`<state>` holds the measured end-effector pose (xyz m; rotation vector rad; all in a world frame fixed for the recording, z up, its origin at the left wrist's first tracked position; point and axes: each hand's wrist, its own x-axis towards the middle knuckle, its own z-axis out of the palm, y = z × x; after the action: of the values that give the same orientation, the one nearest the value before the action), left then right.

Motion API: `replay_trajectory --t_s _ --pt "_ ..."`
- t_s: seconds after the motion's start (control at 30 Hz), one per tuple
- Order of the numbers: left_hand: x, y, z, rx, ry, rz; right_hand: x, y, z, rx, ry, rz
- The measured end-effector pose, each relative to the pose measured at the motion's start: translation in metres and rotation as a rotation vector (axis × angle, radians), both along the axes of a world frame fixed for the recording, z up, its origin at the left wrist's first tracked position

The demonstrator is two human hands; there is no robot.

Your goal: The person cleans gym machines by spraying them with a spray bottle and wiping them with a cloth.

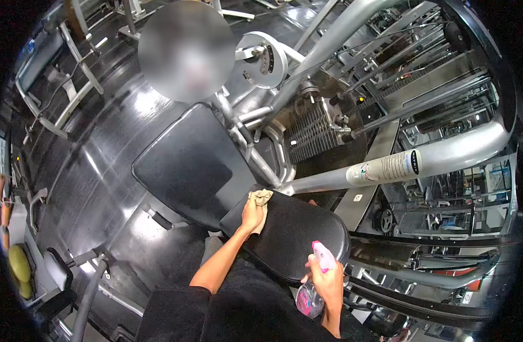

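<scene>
My left hand (253,216) is closed on a beige cloth (262,197), which lies against the upper left part of a black padded backrest (298,231). In my right hand (328,280), at the pad's lower right edge, is a clear spray bottle (310,301) with a pink and white trigger head. My fingers wrap around its neck and trigger. A wider black seat pad (190,159) adjoins the backrest on the upper left.
A silver machine frame tube (444,157) with a label runs to the right. Weight plates (312,134) stand behind it. A round white cam (262,60) is at the top centre. Other gym machines (59,80) stand on the dark floor at left.
</scene>
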<state>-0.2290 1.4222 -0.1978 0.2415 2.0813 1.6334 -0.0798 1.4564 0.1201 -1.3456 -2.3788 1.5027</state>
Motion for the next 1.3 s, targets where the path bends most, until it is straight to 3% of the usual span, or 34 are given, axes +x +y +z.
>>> replay_trajectory --t_s 0.17,0.23,0.27,0.3,0.33,0.37,0.43,0.47,0.57,0.63,0.73,0.83,0.97,1.07,1.1,1.13,1.17,1.23,1.3 --pt "0.003 -0.001 0.007 -0.025 0.083 0.079 0.015 0.008 -0.006 -0.098 0.042 -0.02" --pt "0.008 -0.006 0.029 0.222 0.022 -0.004 0.031 0.018 -0.011 -0.336 0.264 -0.093" --pt "0.013 -0.009 0.047 0.325 0.1 -0.155 0.042 0.026 -0.015 -0.373 0.26 -0.078" --pt "0.015 -0.011 0.091 0.462 -0.002 -0.336 0.051 0.03 -0.017 -0.429 0.309 -0.064" --pt "0.035 -0.003 0.087 0.539 0.213 -0.332 0.055 0.033 -0.017 -0.473 0.343 -0.035" --pt "0.041 -0.007 0.124 0.52 0.373 -0.411 0.058 0.035 -0.018 -0.516 0.378 -0.004" --pt "0.053 -0.003 0.138 0.419 0.499 -0.638 0.059 0.036 -0.018 -0.527 0.387 0.012" --pt "0.053 -0.002 0.137 0.418 0.495 -0.639 0.059 0.036 -0.018 -0.534 0.395 0.028" --pt "0.043 0.008 0.123 0.414 0.704 -0.668 0.062 0.038 -0.019 -0.556 0.403 0.013" --pt "0.027 0.011 0.102 0.26 0.744 -0.734 0.062 0.038 -0.018 -0.569 0.403 0.003" --pt "-0.004 0.007 0.075 0.116 0.589 -0.615 0.061 0.037 -0.016 -0.574 0.404 -0.004" --pt "-0.035 0.006 0.01 0.028 0.485 -0.542 0.057 0.037 -0.014 -0.544 0.378 -0.015" --pt "-0.064 -0.003 -0.05 -0.4 0.246 -0.348 0.054 0.035 -0.012 -0.533 0.325 -0.03" --pt "-0.053 0.006 -0.04 -0.204 0.324 -0.36 0.05 0.032 -0.007 -0.528 0.322 -0.04" --pt "-0.043 0.011 -0.022 0.027 0.365 -0.339 0.048 0.029 -0.005 -0.534 0.319 -0.053" --pt "-0.029 0.015 0.009 -0.03 0.314 -0.345 0.043 0.026 -0.002 -0.544 0.32 -0.048" --pt "-0.02 0.017 0.039 0.195 0.27 -0.421 0.036 0.023 0.002 -0.555 0.31 -0.043" --pt "0.004 0.03 0.068 0.326 0.349 -0.482 0.022 0.02 0.006 -0.646 0.463 0.054" --pt "0.008 0.041 0.095 0.24 0.369 -0.511 0.008 0.022 -0.005 -0.661 0.482 0.076"
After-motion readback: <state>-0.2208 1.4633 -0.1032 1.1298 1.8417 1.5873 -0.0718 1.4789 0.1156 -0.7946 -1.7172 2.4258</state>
